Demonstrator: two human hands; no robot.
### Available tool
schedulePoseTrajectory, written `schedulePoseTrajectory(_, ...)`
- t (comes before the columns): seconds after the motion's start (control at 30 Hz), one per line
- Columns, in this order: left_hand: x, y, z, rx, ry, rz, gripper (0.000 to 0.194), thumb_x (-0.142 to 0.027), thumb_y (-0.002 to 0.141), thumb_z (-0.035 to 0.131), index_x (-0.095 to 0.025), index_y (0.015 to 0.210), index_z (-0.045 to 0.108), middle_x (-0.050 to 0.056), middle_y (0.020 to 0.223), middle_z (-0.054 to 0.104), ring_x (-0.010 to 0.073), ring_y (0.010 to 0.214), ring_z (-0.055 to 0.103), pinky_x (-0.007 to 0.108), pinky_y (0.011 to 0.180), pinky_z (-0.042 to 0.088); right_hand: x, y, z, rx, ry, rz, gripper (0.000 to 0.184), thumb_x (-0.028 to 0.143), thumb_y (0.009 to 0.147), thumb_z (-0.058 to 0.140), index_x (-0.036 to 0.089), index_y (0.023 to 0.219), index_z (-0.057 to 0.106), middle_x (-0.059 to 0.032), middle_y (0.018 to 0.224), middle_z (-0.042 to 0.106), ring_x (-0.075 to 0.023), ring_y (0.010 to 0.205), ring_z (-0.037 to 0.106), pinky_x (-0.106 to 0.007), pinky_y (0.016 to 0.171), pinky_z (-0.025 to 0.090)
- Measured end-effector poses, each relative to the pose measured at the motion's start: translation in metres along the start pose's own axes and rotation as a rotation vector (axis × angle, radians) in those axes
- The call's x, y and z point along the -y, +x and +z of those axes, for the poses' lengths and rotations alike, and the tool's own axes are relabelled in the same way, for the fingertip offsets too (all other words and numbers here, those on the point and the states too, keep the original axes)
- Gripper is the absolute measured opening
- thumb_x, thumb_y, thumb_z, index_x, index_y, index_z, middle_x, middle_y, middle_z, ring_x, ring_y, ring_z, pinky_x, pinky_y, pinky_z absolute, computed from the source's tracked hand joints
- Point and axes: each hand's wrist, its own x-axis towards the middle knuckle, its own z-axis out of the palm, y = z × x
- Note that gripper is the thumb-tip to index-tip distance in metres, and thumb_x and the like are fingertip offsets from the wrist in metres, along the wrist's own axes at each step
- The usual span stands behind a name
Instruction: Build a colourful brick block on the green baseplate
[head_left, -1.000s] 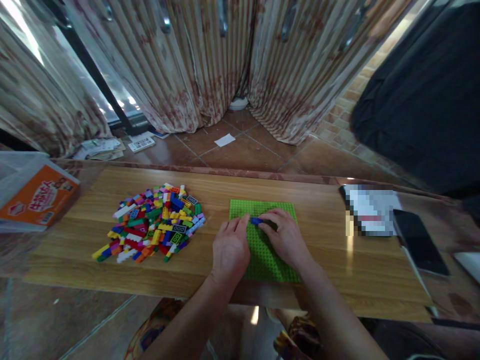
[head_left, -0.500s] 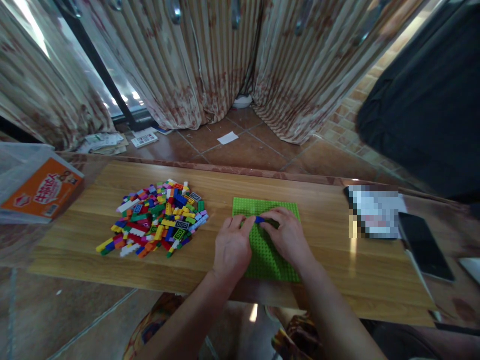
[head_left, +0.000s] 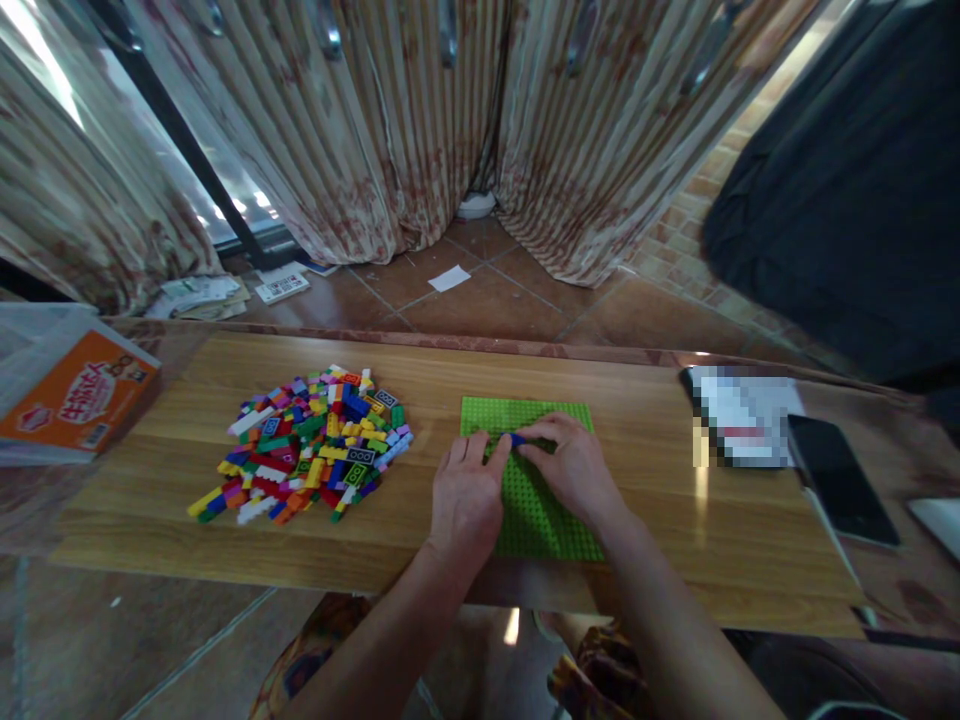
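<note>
A bright green studded baseplate (head_left: 540, 530) lies on the wooden table, partly under both hands. Over its upper part is a small blue toy brick (head_left: 517, 440), mostly hidden by fingertips. My right hand (head_left: 568, 468) pinches the brick from the right between thumb and index finger. From the left, my left hand (head_left: 469, 492) closes in with its fingertips on the brick's other end; its remaining fingers are bent over the plate's left edge. Whether the brick sits on the studs cannot be made out.
A heap of mixed coloured bricks (head_left: 307, 440) covers the left of the wooden table (head_left: 420, 365). A clear plastic box with an orange label (head_left: 79, 395) stands at the far left. At the right lie a blurred-out packet (head_left: 739, 415) and a black phone (head_left: 840, 480).
The view has shifted slightly. Both hands stay at the blue brick over the baseplate, with the left fingertips moved a little over it.
</note>
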Motion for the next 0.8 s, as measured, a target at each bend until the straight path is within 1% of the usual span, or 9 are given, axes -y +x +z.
schedulePoseTrajectory(0.13,-0.001,-0.001,0.000,0.005,0.001,0.001,0.044,-0.012,0.093,0.040,-0.022,0.133,0.054,0.009,0.117,0.060,0.0227,0.102,0.054,0.037,0.088,0.050,-0.001,-0.001,0.000,-0.007,0.008,-0.009,0.013,0.021,0.078,0.068,0.024,0.087,0.077,-0.0045,0.090,0.068,-0.0205,0.087,0.061,-0.037,0.084,0.048)
schedulePoseTrajectory(0.23,-0.003,-0.001,-0.001,0.018,-0.004,0.002,0.042,-0.014,0.094,0.039,-0.021,0.133,0.054,0.010,0.118,0.060,0.0236,0.103,0.054,0.038,0.087,0.051,-0.003,-0.002,0.000,-0.010,0.006,-0.021,0.012,0.026,0.080,0.067,0.025,0.087,0.077,-0.0047,0.091,0.068,-0.0209,0.087,0.062,-0.037,0.083,0.048)
schedulePoseTrajectory(0.37,-0.005,0.002,-0.003,0.034,-0.017,-0.011,0.041,-0.015,0.094,0.038,-0.020,0.131,0.055,0.011,0.117,0.060,0.0245,0.103,0.054,0.039,0.085,0.051,-0.006,0.001,0.001,0.004,0.024,-0.044,0.018,0.036,0.083,0.064,0.024,0.085,0.077,-0.0061,0.090,0.070,-0.0212,0.084,0.063,-0.039,0.082,0.048)
schedulePoseTrajectory(0.47,-0.005,0.002,-0.003,0.034,-0.020,-0.012,0.041,-0.014,0.094,0.038,-0.020,0.131,0.054,0.011,0.117,0.059,0.0245,0.103,0.053,0.039,0.085,0.051,-0.007,0.003,0.003,-0.015,0.047,-0.026,0.022,0.039,0.083,0.063,0.023,0.081,0.077,-0.0063,0.086,0.070,-0.0214,0.081,0.064,-0.039,0.081,0.048)
schedulePoseTrajectory(0.67,-0.006,0.003,-0.005,0.055,0.007,0.004,0.039,-0.015,0.095,0.036,-0.019,0.129,0.055,0.011,0.115,0.059,0.0249,0.102,0.053,0.040,0.084,0.050,-0.012,0.005,0.006,-0.012,0.100,-0.003,0.020,0.041,0.080,0.066,0.023,0.078,0.076,-0.0050,0.083,0.069,-0.0210,0.080,0.064,-0.039,0.080,0.048)
schedulePoseTrajectory(0.8,-0.005,0.005,-0.006,0.056,0.023,0.015,0.038,-0.015,0.095,0.037,-0.020,0.127,0.057,0.011,0.112,0.059,0.0248,0.102,0.053,0.040,0.083,0.050,-0.013,0.003,0.009,-0.030,0.098,-0.022,0.020,0.039,0.082,0.064,0.022,0.080,0.076,-0.0058,0.084,0.068,-0.0214,0.083,0.062,-0.039,0.082,0.048)
